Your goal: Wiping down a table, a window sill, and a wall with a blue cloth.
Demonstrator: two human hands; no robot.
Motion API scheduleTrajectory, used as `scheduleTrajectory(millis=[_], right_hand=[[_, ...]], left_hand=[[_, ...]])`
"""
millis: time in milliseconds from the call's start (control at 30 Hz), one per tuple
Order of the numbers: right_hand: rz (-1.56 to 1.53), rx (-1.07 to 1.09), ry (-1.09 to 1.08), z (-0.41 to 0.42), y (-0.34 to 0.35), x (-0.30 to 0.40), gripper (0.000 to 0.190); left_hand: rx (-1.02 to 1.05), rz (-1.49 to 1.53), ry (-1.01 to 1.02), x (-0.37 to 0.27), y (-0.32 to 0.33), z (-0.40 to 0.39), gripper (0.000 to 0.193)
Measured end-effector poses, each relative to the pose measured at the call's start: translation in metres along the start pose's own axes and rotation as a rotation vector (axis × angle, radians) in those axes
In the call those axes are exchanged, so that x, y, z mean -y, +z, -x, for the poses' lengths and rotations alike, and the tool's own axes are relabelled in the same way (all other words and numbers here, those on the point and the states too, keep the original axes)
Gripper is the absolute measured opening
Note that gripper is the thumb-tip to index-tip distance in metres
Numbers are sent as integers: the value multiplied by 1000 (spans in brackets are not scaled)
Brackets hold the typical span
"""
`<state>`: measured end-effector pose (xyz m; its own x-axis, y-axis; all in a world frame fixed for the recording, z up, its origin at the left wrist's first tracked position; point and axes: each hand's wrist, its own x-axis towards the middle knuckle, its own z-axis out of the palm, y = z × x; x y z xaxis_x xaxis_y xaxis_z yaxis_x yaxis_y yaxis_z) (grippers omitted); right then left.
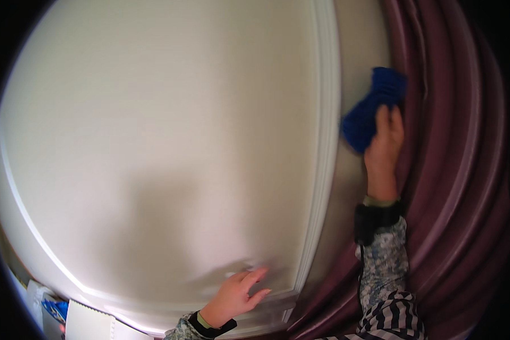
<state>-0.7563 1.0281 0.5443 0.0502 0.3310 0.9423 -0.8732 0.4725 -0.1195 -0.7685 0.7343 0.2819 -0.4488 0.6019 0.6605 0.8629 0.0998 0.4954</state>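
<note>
My right hand (383, 142) presses a blue cloth (376, 102) to the narrow wall strip (361, 46) between the white moulding (326, 106) and the purple curtain (446, 127). The cloth is bunched, and its upper end meets the curtain's edge. Lower down, my left hand (237, 295) is by the beige wall panel (161, 106), its thumb and fingers apart with nothing in them. Small whitish spots (250, 265) show just beyond its fingers; what they are is unclear. Whether the left fingers touch the wall cannot be made out.
The curtain hangs in deep folds along the right side, close to my right forearm. At the lower left are a white board-like object (89, 321) and a blue packet (56, 309). White moulding (38, 242) also frames the panel's left side.
</note>
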Motion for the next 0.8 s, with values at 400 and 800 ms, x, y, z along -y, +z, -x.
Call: scheduleTrajectory(millis=[400, 800], right_hand=[[763, 809, -474, 179, 126, 19, 56], [441, 1274, -564, 334, 2, -36, 30]], left_hand=[[-188, -195, 55, 41, -43, 42, 46], [68, -185, 170, 46, -19, 27, 50]])
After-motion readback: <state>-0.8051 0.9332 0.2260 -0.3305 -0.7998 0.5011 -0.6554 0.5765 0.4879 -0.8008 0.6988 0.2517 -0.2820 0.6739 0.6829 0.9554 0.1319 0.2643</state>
